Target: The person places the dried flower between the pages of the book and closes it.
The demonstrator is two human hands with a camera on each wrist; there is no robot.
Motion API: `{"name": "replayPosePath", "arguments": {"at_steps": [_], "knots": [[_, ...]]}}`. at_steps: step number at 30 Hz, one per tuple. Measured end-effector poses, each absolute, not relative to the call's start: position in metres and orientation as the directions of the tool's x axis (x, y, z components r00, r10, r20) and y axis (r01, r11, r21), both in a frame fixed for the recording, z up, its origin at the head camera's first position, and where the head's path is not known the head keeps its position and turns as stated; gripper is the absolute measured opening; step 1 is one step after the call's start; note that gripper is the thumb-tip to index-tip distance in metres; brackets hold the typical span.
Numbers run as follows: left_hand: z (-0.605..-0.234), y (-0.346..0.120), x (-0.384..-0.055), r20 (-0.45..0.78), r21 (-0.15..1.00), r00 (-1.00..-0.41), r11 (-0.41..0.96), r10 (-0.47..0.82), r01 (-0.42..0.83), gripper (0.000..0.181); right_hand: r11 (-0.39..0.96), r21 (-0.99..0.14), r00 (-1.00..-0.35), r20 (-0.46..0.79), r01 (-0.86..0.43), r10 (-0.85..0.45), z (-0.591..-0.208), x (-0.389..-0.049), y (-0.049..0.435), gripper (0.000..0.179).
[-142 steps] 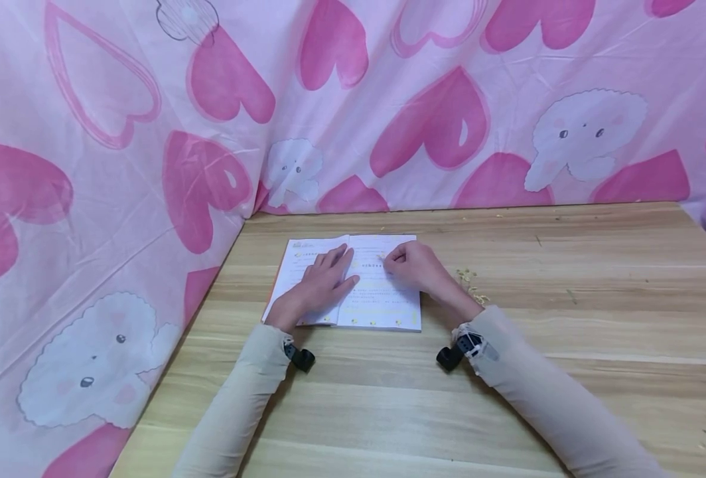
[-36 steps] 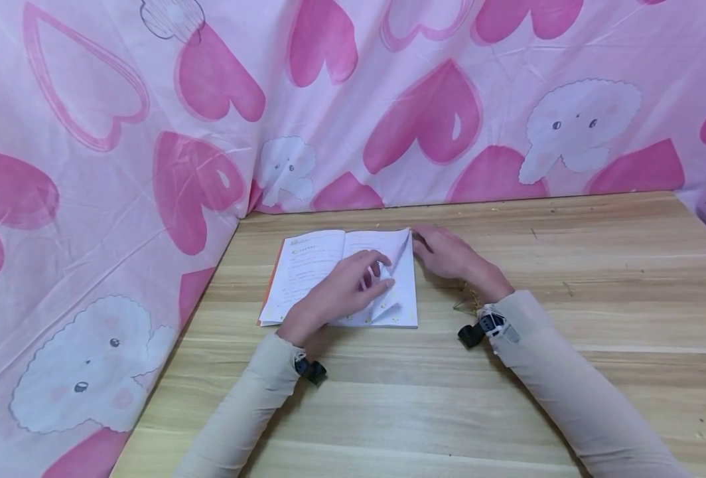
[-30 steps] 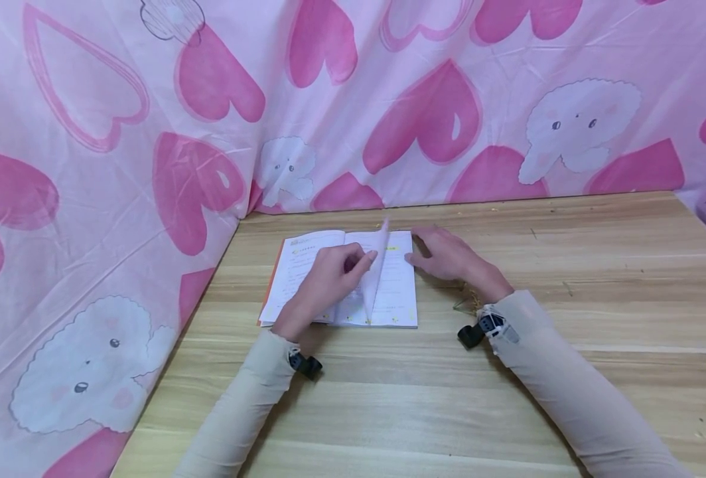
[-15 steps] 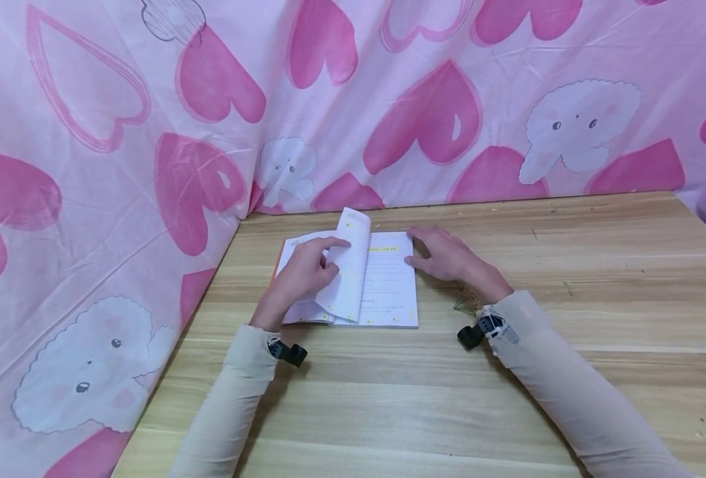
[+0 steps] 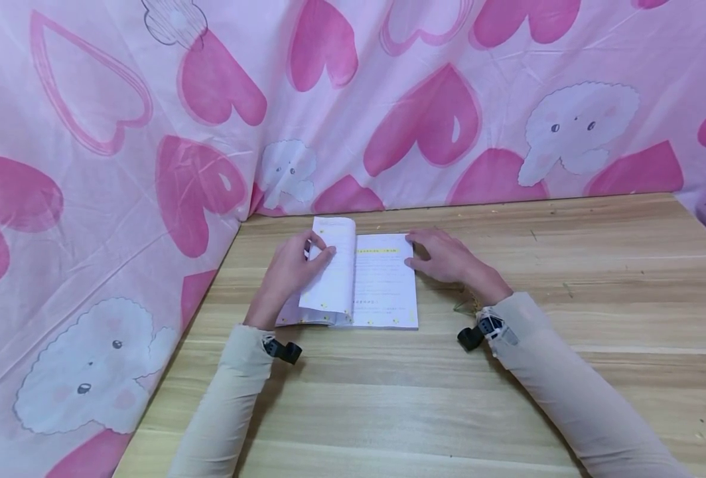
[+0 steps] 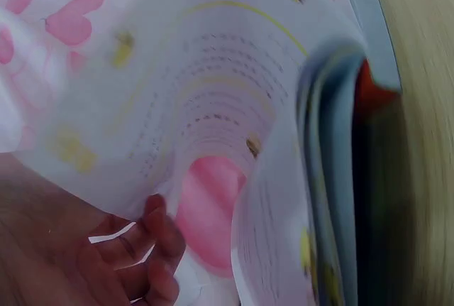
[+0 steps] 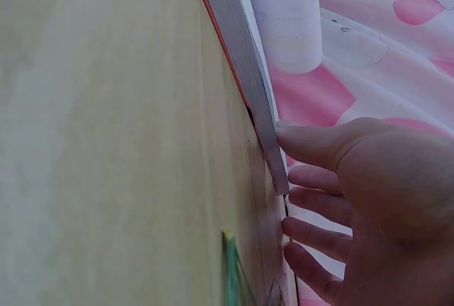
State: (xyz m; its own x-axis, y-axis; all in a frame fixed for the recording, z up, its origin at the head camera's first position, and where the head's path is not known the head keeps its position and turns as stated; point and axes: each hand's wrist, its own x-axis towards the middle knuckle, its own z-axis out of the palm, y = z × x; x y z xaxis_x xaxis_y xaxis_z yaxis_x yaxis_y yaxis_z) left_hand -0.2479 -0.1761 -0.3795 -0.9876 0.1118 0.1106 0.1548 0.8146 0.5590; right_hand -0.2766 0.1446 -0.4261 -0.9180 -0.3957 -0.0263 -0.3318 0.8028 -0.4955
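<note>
An open book [image 5: 385, 292] with printed text and small yellow pictures lies on the table. My left hand [image 5: 287, 269] pinches a lifted page [image 5: 332, 282] at its left edge, and the page curves up over the left side of the book. In the left wrist view, curled fingertips [image 6: 167, 238] show at the border of the bowed page [image 6: 213, 57]. At the book's upper right corner is my right hand [image 5: 445, 255]. Its thumb [image 7: 308, 143] touches the page edge in the right wrist view, while the loosely extended fingers lie beyond the corner.
Small yellow and green dried plant bits [image 5: 475, 304] lie beside the right wrist, partly hidden by it. Thin stems and crumbs are scattered over the wooden table [image 5: 598, 318]. A pink heart-patterned cloth [image 5: 424, 126] hangs along the back and left side.
Earlier, the left hand lay flat on the book while the right pinched something small over the right page. Since then, the left hand has carried a page leftward; the right has moved to the corner.
</note>
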Motion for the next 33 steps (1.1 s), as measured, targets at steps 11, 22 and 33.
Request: {"name": "replayPosePath", "arguments": {"at_steps": [11, 22, 33], "knots": [[-0.393, -0.201, -0.255, 0.009, 0.381, -1.000, 0.925, 0.011, 0.013, 0.036, 0.807, -0.485, -0.915, -0.032, -0.338, -0.402, -0.427, -0.276, 0.145, 0.068], [-0.413, -0.217, -0.260, 0.000, 0.290, -1.000, 0.957, 0.015, 0.014, 0.047, 0.812, -0.480, -0.916, -0.041, -0.332, -0.399, -0.426, -0.275, 0.145, 0.067], [-0.412, -0.178, -0.252, 0.290, 0.218, -0.935, 0.937, 0.206, 0.274, 0.049, 0.818, -0.475, -0.918, -0.048, -0.325, -0.393, -0.427, -0.276, 0.145, 0.068]]}}
